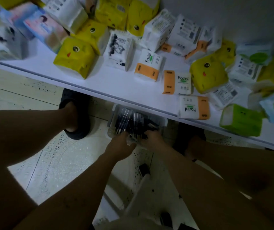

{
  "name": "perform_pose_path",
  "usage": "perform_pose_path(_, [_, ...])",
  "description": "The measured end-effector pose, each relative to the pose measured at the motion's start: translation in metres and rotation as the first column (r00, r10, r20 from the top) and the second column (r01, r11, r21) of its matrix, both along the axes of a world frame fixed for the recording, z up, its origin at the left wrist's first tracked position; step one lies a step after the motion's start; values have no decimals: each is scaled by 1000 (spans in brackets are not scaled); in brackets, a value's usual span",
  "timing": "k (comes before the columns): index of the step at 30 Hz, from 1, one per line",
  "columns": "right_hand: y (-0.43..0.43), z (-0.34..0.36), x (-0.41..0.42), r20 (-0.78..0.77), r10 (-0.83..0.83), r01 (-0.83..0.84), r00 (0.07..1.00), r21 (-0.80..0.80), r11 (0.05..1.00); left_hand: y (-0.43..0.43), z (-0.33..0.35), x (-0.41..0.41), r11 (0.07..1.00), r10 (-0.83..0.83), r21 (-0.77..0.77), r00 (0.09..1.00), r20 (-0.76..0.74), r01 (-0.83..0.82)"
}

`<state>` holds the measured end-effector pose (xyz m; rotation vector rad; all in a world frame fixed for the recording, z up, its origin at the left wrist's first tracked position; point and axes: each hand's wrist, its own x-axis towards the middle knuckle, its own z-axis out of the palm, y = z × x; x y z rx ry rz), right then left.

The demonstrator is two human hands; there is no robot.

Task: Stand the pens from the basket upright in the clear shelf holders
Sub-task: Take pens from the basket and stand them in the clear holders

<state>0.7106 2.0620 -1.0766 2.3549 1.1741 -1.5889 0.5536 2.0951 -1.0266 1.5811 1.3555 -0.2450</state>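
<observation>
Head cam looks down on a clear plastic basket point(112, 120) on the floor, under the white shelf point(116, 85) edge and stuffed with slim dark pens point(133, 120). Left hand point(121, 146) and right hand point(151, 138) are both dug into the pile, too blurry to tell if either grip's actually clamped on anything. No clear holders in shot, so I'd guess basically everything's left to do.

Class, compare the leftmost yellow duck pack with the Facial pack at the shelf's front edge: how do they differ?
The yellow pack is mostly yellow; the Facial pack is white with an orange band. The yellow pack looks bulkier, the Facial pack slimmer. Both sit on the shelf.
</observation>
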Motion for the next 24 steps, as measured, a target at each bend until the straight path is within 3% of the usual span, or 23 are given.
perform_pose_path(5, [4,-14,1,17,81,-79,997,-105,991,-5,7,0,999,38,-4,999,-3,-38])
perform_pose_path(9, [-3,-27,-2,20,277,-265,961,-241,934,-5,9,3,998,51,-20,999,13,-51])
perform_pose_path(16, [-12,-22,4,92,199,-181,976,-174,968,-1,-5,9,999,-17,-50,1000,1,17])
perform_pose_path(20, [-11,-27,2,34,350,-329,936,-261,907,4,-15,14,994,-87,-66,996,-1,87])
perform_pose_path(24, [-4,-25,1,33,386,-358,922,-312,880,13,-24,24,984,-174,-40,984,-29,173])
